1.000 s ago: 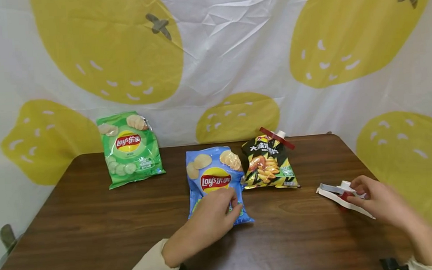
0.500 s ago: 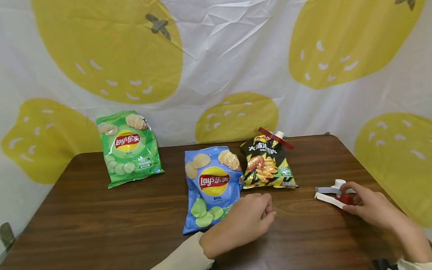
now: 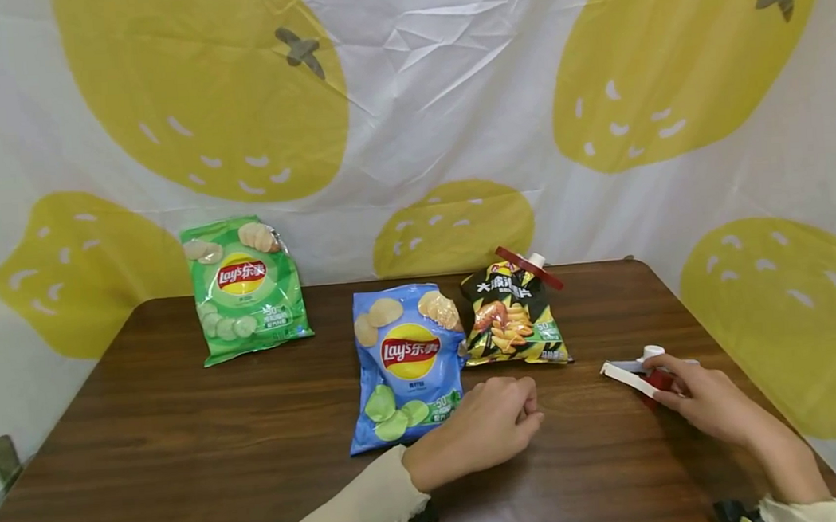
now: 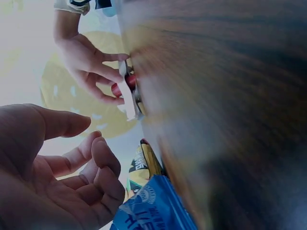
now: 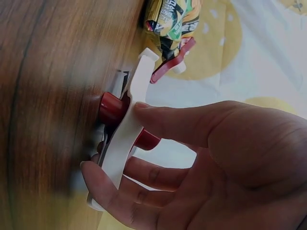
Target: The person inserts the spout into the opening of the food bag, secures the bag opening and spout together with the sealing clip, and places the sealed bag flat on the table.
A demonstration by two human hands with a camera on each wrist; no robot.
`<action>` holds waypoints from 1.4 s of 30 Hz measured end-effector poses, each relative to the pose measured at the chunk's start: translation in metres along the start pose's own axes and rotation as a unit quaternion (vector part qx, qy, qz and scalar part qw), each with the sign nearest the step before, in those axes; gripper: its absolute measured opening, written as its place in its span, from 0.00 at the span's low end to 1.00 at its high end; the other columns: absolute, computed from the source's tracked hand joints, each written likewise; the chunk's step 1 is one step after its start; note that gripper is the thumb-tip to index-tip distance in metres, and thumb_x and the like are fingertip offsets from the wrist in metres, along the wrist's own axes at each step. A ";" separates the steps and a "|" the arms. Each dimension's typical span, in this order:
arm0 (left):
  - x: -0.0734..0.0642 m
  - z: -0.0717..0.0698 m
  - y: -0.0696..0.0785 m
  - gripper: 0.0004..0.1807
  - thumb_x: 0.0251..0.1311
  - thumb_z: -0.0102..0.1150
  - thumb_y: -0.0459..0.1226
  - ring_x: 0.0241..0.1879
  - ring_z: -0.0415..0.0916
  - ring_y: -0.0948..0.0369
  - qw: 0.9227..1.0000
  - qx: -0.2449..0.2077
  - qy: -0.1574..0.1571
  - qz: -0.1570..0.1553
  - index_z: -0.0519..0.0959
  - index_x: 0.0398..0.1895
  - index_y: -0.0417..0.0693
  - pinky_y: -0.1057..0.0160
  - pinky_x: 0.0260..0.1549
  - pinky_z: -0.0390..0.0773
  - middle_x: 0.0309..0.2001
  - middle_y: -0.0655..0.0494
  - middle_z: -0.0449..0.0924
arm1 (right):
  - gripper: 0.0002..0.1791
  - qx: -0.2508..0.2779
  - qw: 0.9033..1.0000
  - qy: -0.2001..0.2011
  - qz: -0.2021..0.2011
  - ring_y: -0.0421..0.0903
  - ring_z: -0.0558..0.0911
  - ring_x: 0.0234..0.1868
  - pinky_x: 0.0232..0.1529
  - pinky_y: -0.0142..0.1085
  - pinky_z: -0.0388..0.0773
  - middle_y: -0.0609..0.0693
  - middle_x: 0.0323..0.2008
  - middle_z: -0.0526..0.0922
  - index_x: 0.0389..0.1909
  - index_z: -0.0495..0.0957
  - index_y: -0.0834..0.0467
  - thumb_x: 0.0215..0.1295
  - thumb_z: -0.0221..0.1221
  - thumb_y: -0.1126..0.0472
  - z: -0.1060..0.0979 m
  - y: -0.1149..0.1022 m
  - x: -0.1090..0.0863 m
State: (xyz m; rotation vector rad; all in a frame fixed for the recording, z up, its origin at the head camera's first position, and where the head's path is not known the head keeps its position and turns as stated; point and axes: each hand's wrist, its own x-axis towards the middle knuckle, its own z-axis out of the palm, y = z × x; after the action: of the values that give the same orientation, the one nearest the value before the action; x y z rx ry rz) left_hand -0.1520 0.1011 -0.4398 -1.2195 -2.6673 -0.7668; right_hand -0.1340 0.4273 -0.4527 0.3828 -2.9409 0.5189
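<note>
My right hand grips a white bag clip at the table's right side, thumb on its face and fingers curled around its lower end. Close behind that clip lie a grey clip and a red clip with a round cap. A white cap stands up from the group. My left hand, loosely curled and holding nothing, hovers beside the lower right corner of a blue chip bag. The left wrist view shows a gap between its thumb and fingers.
A black chip bag stands behind the blue one, with a red clip and white cap across its top. At the back left, a green chip bag leans against the lemon-print cloth. Everything sits on a dark wooden table.
My left hand has moved right, off the front of the blue bag. My right hand has gone from hovering at the clips to gripping the white one, which has shifted slightly.
</note>
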 end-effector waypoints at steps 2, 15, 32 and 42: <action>-0.001 0.001 -0.001 0.08 0.62 0.63 0.39 0.22 0.67 0.73 1.000 0.000 0.003 0.003 0.75 0.27 0.52 0.76 0.20 0.64 0.23 0.67 0.70 | 0.18 0.001 1.000 -0.002 -0.005 0.36 0.66 0.26 0.27 0.34 0.63 0.41 0.24 0.71 0.51 0.75 0.57 0.61 0.67 0.65 0.001 -0.002 0.001; -0.003 -0.001 -0.001 0.28 0.73 0.53 0.45 0.49 0.73 0.68 0.996 -0.040 -0.044 0.070 0.61 0.73 0.58 0.71 0.45 0.75 0.58 0.57 0.71 | 0.22 0.253 0.956 -0.123 -0.085 0.43 0.77 0.28 0.25 0.36 0.78 0.51 0.37 0.78 0.66 0.67 0.62 0.74 0.55 0.62 0.001 -0.043 0.005; -0.013 -0.027 0.002 0.10 0.71 0.54 0.33 0.46 0.80 0.65 0.972 0.085 0.058 0.212 0.80 0.50 0.45 0.76 0.49 0.74 0.46 0.57 0.81 | 0.27 0.363 0.903 -0.182 -0.139 0.47 0.81 0.41 0.36 0.37 0.79 0.55 0.50 0.82 0.71 0.65 0.53 0.73 0.55 0.64 0.001 -0.085 0.006; -0.029 -0.048 -0.017 0.08 0.67 0.59 0.29 0.44 0.79 0.63 0.973 -0.027 0.098 0.206 0.80 0.46 0.42 0.75 0.50 0.74 0.44 0.55 0.81 | 0.30 0.183 0.963 -0.009 -0.199 0.32 0.74 0.27 0.28 0.30 0.73 0.35 0.36 0.80 0.63 0.73 0.44 0.60 0.70 0.57 0.016 -0.130 0.024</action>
State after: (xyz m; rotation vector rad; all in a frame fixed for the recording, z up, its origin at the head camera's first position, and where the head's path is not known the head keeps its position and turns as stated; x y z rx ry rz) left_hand -0.1504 0.0488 -0.4134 -1.5486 -2.1465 -0.8396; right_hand -0.1238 0.2983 -0.4226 0.9953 -2.6625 0.9960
